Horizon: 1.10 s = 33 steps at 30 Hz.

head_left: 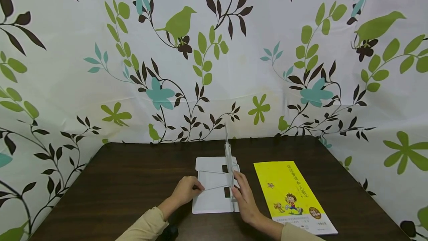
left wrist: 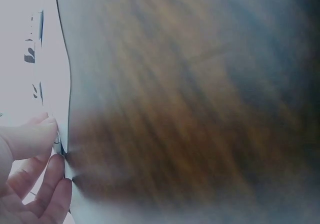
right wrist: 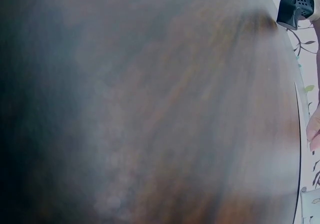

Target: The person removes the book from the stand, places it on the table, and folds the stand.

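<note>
A white folding book stand (head_left: 210, 203) lies with its flat base on the dark table, and a thin panel (head_left: 229, 155) stands up from it, seen nearly edge-on. Thin wire legs (head_left: 214, 188) cross the base. My left hand (head_left: 185, 190) pinches the end of a wire at the base's left edge. In the left wrist view, the left hand (left wrist: 35, 176) has thumb and fingers closed at the white edge. My right hand (head_left: 246, 198) rests its extended fingers and thumb against the right side of the upright panel. The right wrist view shows part of the left hand (right wrist: 314, 129).
A yellow book (head_left: 284, 192) with cartoon figures lies right of the stand, close to my right forearm. Behind the dark wooden table (head_left: 143, 166) hangs a white cloth (head_left: 234, 66) printed with leaves and birds. A black wrist device (right wrist: 295, 11) sits at the left sleeve.
</note>
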### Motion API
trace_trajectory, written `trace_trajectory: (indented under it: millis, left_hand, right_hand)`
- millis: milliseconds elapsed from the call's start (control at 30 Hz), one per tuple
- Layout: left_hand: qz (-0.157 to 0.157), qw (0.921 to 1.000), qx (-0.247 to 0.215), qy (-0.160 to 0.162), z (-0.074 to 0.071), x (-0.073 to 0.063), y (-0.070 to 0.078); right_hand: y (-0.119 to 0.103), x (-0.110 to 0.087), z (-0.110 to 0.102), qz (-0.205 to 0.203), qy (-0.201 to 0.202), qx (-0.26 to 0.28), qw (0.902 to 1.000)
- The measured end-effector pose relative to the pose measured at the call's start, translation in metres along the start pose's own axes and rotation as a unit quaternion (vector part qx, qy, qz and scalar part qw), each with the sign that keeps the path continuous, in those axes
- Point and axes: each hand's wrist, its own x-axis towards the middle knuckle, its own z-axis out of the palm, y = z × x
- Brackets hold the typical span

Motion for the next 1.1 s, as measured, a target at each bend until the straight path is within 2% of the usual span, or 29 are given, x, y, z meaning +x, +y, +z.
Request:
trace_trajectory:
  millis: [167, 467, 667, 867, 1000, 1100]
  left_hand:
    - [0.003, 0.9999, -0.007, -0.007, -0.001, 0.000, -0.001]
    - [0.012, 0.9979, -0.026, -0.057, -0.004, -0.004, -0.006]
    - [0.015, 0.9956, -0.063, -0.067, -0.012, -0.010, -0.005]
    - [0.010, 0.9937, -0.077, -0.080, -0.018, -0.016, -0.001]
    - [0.015, 0.9926, -0.095, -0.074, -0.027, -0.017, 0.005]
    - [0.021, 0.9928, -0.107, -0.050, -0.035, -0.017, 0.010]
  right_hand:
    - [-0.001, 0.000, 0.001, 0.013, 0.002, 0.005, 0.9999]
    - [0.002, 0.000, 0.003, 0.006, 0.011, 0.000, 0.9999]
    - [0.001, 0.000, 0.003, 0.002, 0.025, -0.014, 0.9996]
    - [0.001, 0.001, 0.005, -0.002, 0.011, 0.009, 0.9999]
    - [-0.001, 0.002, 0.008, 0.004, 0.008, 0.019, 0.9998]
    - [-0.003, 0.004, 0.010, 0.013, 0.007, 0.016, 0.9998]
